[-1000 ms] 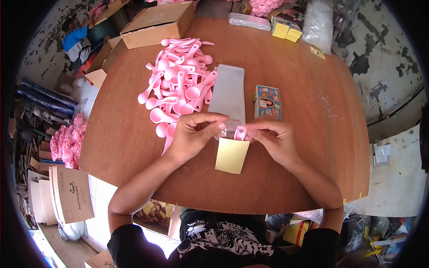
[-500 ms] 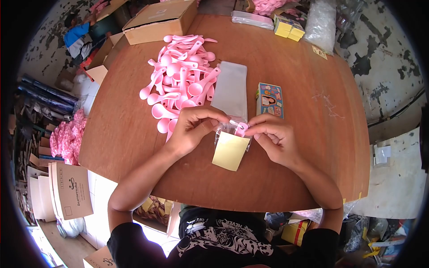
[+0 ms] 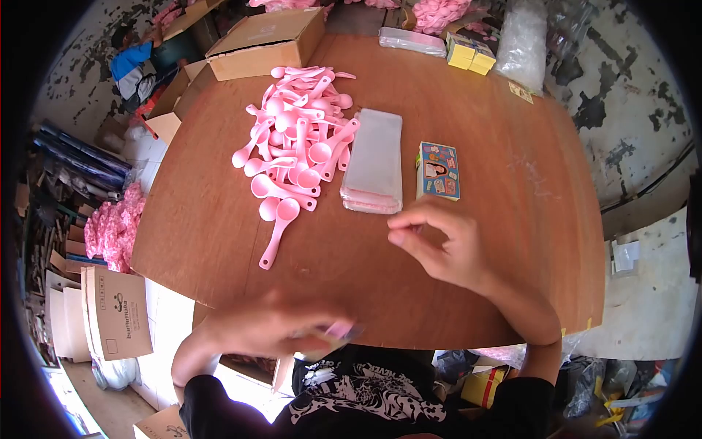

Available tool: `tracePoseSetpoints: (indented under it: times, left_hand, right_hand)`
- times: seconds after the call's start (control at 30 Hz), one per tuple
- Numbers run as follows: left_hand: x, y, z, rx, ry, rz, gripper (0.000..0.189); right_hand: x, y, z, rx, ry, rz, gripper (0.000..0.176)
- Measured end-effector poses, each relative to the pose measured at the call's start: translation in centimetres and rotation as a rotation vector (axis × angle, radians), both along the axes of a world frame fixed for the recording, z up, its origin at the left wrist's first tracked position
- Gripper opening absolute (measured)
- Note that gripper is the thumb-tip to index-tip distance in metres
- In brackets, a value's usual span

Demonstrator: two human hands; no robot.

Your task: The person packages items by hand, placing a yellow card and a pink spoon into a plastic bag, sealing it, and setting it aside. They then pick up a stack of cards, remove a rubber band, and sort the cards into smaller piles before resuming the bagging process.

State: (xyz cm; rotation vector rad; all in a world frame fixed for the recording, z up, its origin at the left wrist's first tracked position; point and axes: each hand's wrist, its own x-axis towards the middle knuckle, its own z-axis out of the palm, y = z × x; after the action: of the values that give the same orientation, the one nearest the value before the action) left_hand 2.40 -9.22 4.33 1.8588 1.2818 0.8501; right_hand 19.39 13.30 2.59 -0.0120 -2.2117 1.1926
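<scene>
My left hand [image 3: 267,322], smeared by motion, is low over the table's front edge. Its fingers are closed on a clear plastic packet [image 3: 338,331] with something pink and pale yellow showing inside; blur hides the details. My right hand [image 3: 446,245] hovers below the card stack, thumb and forefinger pinched together with nothing visible between them. Just beyond it lie a stack of clear plastic bags [image 3: 374,157] and a stack of printed cards [image 3: 439,172]. To the left is a heap of pink measuring spoons [image 3: 300,132], with one spoon [image 3: 276,238] lying at its near end.
The wooden table [image 3: 497,293] carries a cardboard box [image 3: 267,44], a bundle of plastic bags [image 3: 412,42] and yellow card stacks [image 3: 470,55] along its far side. Below the left edge stands a carton [image 3: 117,311]. A person in a blue top [image 3: 130,60] is at the far left.
My left hand has carried the packet down and left, toward the table's front edge. My right hand has let go of it and stays near the cards. The view has shifted slightly.
</scene>
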Motion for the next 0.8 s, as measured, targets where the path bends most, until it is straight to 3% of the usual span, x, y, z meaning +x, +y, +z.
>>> tracePoseSetpoints:
  times: [0.07,0.1,0.17,0.2,0.23,0.27,0.33,0.37,0.43,0.5,0.53,0.6,0.63,0.73,0.8]
  left_hand:
    - [-0.2,-4.5,-1.8,-0.185,0.105,-0.131,0.03]
    - [-0.7,-6.5,-3.1,-0.482,0.13,-0.157,0.037]
    - [-1.4,-10.0,-6.8,-0.61,0.249,-0.114,0.045]
    - [-2.0,-12.3,-9.8,-0.575,0.407,0.058,0.045]
    - [-2.1,-13.7,-11.7,-0.533,0.561,0.231,0.046]
    - [-1.7,-14.0,-12.1,-0.533,0.565,0.232,0.046]
    - [-1.1,-14.5,-12.9,-0.659,0.704,0.245,0.049]
    - [-0.5,-13.3,-11.8,-0.659,0.701,0.246,0.049]
    - [1.0,-8.8,-7.1,-0.877,0.157,-0.043,0.048]
    - [1.6,-6.9,-4.3,-0.592,-0.055,-0.236,0.04]
    - [1.5,-5.7,-3.1,-0.586,-0.057,-0.231,0.04]
    - [0.6,-3.0,-1.0,-0.08,-0.066,-0.198,0.033]
    - [0.2,-1.9,-0.4,-0.092,0.072,-0.043,0.029]
    - [-1.5,5.1,-1.1,0.327,0.405,0.294,0.04]
    - [-3.0,8.9,-3.1,0.394,0.432,0.39,0.046]
  right_hand:
    - [-1.5,1.7,-0.2,0.184,-0.107,-0.111,0.008]
    - [-2.5,2.9,-0.4,0.174,-0.104,-0.115,0.008]
    - [-4.7,5.0,-0.4,0.652,-0.097,-0.122,0.014]
    - [-5.5,5.7,-0.3,0.648,-0.093,-0.125,0.014]
    - [-6.2,6.2,-0.2,0.623,-0.321,-0.109,0.016]
    - [-6.9,6.5,0.0,0.593,-0.547,-0.09,0.018]
    - [-8.1,6.9,0.3,0.605,-0.612,-0.082,0.015]
    - [-8.5,7.0,0.4,0.617,-0.679,-0.072,0.012]
    - [-9.0,7.2,0.4,0.647,-0.71,-0.066,0.009]
    - [-9.2,7.3,0.4,0.682,-0.738,-0.059,0.007]
    - [-8.9,7.4,0.5,0.66,-0.707,-0.056,0.006]
    - [-8.6,7.7,0.4,0.643,-0.677,-0.056,0.006]
    - [-8.5,7.9,0.3,0.658,-0.653,-0.041,0.006]
    - [-8.3,8.0,0.0,0.696,-0.635,-0.019,0.007]
    - [-8.4,8.0,-0.1,0.722,-0.632,-0.01,0.008]
